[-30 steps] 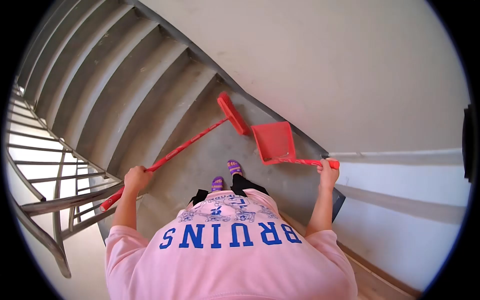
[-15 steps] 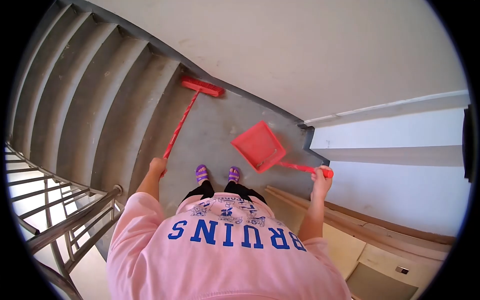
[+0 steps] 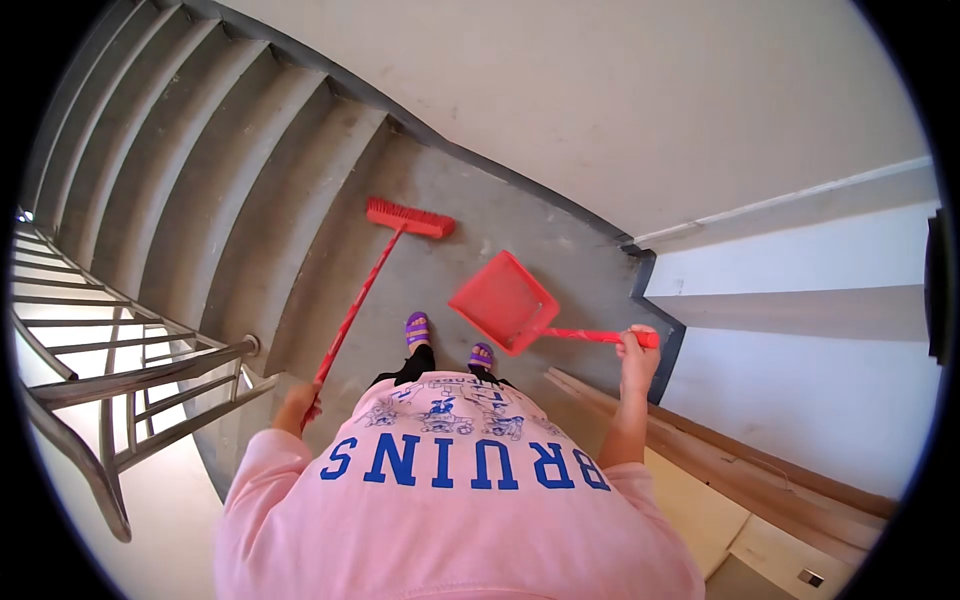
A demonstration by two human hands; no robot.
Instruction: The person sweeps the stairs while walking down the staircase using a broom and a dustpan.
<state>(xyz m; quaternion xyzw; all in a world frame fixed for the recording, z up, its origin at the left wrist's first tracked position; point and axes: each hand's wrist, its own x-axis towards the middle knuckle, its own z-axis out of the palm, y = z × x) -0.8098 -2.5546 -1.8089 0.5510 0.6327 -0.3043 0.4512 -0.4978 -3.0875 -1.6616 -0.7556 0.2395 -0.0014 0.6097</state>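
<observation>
My left hand (image 3: 298, 404) is closed round the handle of a red broom (image 3: 365, 290). The broom's wide bristled head is out ahead of my feet, near the bottom stair. In my right hand (image 3: 638, 356) is the end of the handle of a red dustpan (image 3: 508, 302). Its pan faces up, in front of my right foot, and I cannot tell whether it touches the floor. A thin curved mark or strand shows inside the pan, too small to name.
Grey stairs (image 3: 245, 170) rise on the left beside a metal railing (image 3: 150, 380). A pale wall with a dark skirting (image 3: 520, 185) runs along the far side. Wooden boards (image 3: 720, 450) and a cabinet lie at the right. Purple sandals (image 3: 417, 328) are on my feet.
The broom head has come away from the wall corner, back toward me. My left hand has drawn down and left. My left foot has stepped forward, and the view has shifted.
</observation>
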